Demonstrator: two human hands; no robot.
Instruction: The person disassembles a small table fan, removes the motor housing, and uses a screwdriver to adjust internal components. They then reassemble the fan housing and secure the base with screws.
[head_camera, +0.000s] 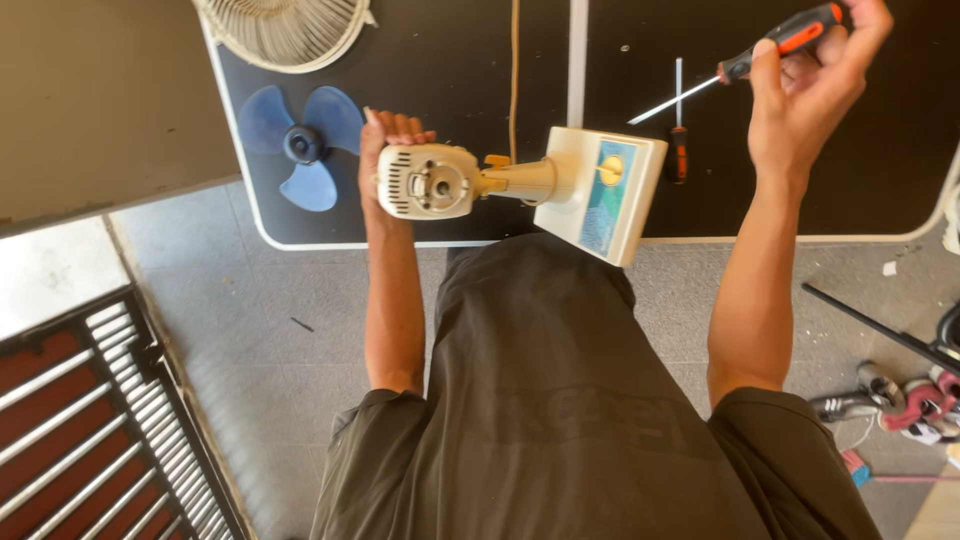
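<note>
Starting at the far left, a dark metal grate (90, 420) lies on the grey tiled floor (270, 370), well apart from the black bench (450, 60). At the bench's far left corner sits a cream wire fan guard (285, 28), bowl-like and with nothing in it that can be seen; part of it is cut off by the picture's edge. Just nearer, by the left edge of the bench, a blue three-bladed fan blade (303, 143) lies flat.

Next comes the left hand (385, 150), whose fingers (400, 128) are wrapped round the cream motor housing (430, 181) of a small table fan, gripping it firmly. The fan lies on its side over the near edge of the bench: housing to the left, a short neck in the middle, and the square fan base (600, 195) with its blue panel and yellow knob to the right, tilted and overhanging the edge toward the person's dark shirt.

A thin cord (515, 70) runs across the bench toward the far edge, beside a pale seam (577, 60) dividing the top. Right of the base, a small screwdriver (678, 130) lies on the bench, pointing to the far edge.

The right hand (810, 90) is raised above the right half of the bench, fingers (768, 62) closed round the black-and-orange handle of a larger screwdriver (745, 65), its shaft slanting down and left toward the base without touching it.

On the floor at far right lie shoes (900, 405).
</note>
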